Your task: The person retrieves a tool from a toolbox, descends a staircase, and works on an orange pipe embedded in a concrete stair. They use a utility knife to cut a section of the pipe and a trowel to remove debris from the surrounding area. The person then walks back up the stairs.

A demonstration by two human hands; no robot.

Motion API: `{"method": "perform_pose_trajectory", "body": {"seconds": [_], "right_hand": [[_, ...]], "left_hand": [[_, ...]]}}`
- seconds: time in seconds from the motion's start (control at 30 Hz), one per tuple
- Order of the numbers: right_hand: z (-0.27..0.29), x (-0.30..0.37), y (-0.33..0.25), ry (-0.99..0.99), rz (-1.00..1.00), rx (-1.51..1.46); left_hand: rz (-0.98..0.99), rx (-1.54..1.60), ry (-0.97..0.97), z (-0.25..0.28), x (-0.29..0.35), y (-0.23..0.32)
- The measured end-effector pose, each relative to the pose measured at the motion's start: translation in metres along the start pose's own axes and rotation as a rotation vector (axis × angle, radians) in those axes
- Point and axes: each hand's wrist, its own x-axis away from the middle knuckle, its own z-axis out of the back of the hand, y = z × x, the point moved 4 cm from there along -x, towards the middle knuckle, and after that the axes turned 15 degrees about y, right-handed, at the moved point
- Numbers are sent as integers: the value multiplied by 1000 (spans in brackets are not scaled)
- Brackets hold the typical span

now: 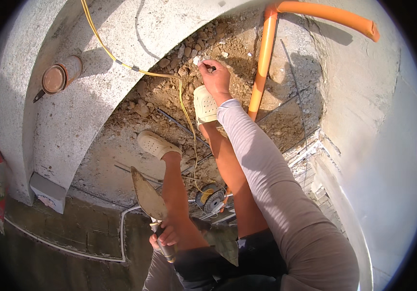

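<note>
My left hand (pixel 167 235), low in the view by my left knee, grips the handle of a pointed masonry trowel (pixel 147 193). The trowel's mud-stained blade points up and away from me. My right hand (pixel 216 80) reaches far forward over the rubble, just beyond the toe of my right clog (pixel 205 104). Its fingers are curled closed, and whatever they hold is hidden. A small white stone (pixel 197 60) lies at or just beside the fingertips; I cannot tell whether they touch it. Loose soil and stones (pixel 169 87) surround that hand.
An orange pipe (pixel 265 58) rises right of my right hand and bends right. A yellow cable (pixel 183 104) crosses the rubble to a reel (pixel 212 200) between my legs. Thin rods (pixel 181 126) lie about. A round tin (pixel 55 78) sits on the curved concrete ledge (pixel 87 92) at left.
</note>
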Motion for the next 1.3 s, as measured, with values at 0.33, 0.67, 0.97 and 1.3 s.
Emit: {"method": "perform_pose_trajectory", "body": {"seconds": [0.33, 0.67, 0.97, 1.3], "right_hand": [[286, -166, -146, 558, 122, -160], [360, -277, -183, 703, 417, -58], [353, -272, -177, 769, 368, -105], [291, -138, -95, 366, 220, 226]], "left_hand": [[-32, -71, 73, 2, -10, 2], [9, -164, 52, -19, -21, 6], [-21, -167, 62, -11, -17, 5], [-75, -131, -17, 1, -18, -6]]}}
